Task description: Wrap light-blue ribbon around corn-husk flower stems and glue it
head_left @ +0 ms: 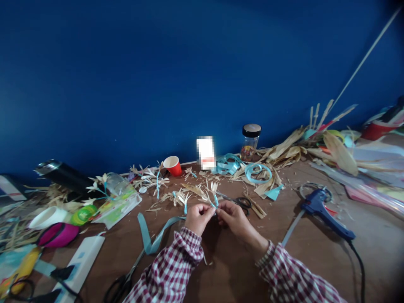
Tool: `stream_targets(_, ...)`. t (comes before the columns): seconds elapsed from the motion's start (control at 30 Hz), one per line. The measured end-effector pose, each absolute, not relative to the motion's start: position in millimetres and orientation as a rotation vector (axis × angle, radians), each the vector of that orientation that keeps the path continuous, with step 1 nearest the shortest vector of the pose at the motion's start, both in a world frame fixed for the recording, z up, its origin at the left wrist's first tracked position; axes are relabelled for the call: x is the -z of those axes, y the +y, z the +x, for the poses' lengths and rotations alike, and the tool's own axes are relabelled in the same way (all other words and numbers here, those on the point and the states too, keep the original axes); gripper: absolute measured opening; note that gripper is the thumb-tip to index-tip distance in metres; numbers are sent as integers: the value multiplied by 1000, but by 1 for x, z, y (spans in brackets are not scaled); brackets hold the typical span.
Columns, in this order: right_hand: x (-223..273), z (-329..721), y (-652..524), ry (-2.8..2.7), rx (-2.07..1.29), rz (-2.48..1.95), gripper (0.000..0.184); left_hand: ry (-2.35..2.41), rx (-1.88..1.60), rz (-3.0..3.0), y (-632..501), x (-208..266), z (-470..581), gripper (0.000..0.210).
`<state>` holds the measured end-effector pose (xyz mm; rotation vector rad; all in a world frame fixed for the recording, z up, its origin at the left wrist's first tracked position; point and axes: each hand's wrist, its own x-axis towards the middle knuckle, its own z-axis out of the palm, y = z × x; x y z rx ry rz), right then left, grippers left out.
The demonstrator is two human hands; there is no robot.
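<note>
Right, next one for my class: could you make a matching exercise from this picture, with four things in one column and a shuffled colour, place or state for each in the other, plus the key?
Column one
1. Hot glue gun
2. Small paper cup
3. Clear jar
4. Pale flower with a blue stem

Column two
A. Capped in black and standing upright
B. Held at the fingertips, between the left hand and the right hand
C. Blue, to the right of both hands
D. Red outside, white inside

Right pairs: 1-C, 2-D, 3-A, 4-B
</note>
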<state>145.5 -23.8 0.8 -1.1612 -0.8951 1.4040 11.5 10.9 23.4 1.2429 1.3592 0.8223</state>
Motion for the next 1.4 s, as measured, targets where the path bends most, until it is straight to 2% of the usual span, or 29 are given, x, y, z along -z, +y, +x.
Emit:
stream_targets(0.17, 2, 146, -23, -883, -1363, -1180, 34, 1296, -798, 1623, 9, -28, 7, 21)
stream_targets(0.37, -2, 147, -23, -756, -1353, -1185, 35, 1411, -1219, 1746, -18, -36, 4, 17)
stream_targets(0.47, -3, 148, -23, -775, -1339, -1186, 35, 1321, -1028, 1699, -32, -30, 3, 12)
stream_targets(0.6, -2, 147, -23, -814, -1298, -1179, 32, 1279, -794, 982, -30, -16, 4, 23)
stream_targets(0.7, -2, 145, -24, -821, -1314, -1195, 30, 1206, -899, 365, -21, -14, 6, 27)
stream_targets(0.77, -1, 144, -24, -815, -1336, -1196, 29, 1158, -1016, 276, -18, -17, 8, 29)
stream_targets(1.0, 3, 145, -25, -869, -1395, -1187, 27, 1017, -1283, 483, -17, -35, 11, 37)
stream_targets(1.17, 4, 145, -26, -863, -1419, -1215, 22, 987, -1427, 654, 1, -62, -7, 34)
stream_targets(1.27, 1, 143, -26, -850, -1418, -1242, 17, 1081, -1563, 1065, 17, -95, -7, 35)
stream_targets(1.4, -4, 139, -28, -861, -1409, -1170, 18, 1218, -1392, 1900, 39, -138, 43, 26)
